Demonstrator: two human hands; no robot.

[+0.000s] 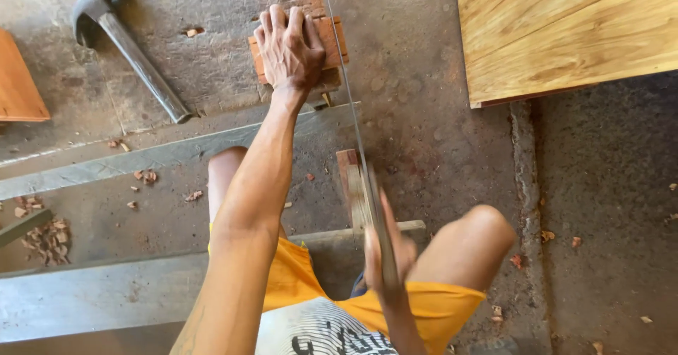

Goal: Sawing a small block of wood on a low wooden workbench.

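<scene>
Sawdust-stained concrete floor (424, 115) fills the head view. The left hand (291, 48) lies palm down, fingers spread flat, pressing on a small reddish wooden block (332, 44) that rests on the floor. The right hand (388, 256), blurred, is closed around the handle of a handsaw (357, 150), whose thin blade runs up just beside the block's right edge. A narrow wooden strip (347, 178) lies under the blade, between the person's bare knees. A hammer (127, 44) lies well apart to the upper left. A pale varnished wooden panel (565, 30) sits at the upper right. Wood chips (46, 238) are scattered at the left, beside grey planks (106, 295).
</scene>
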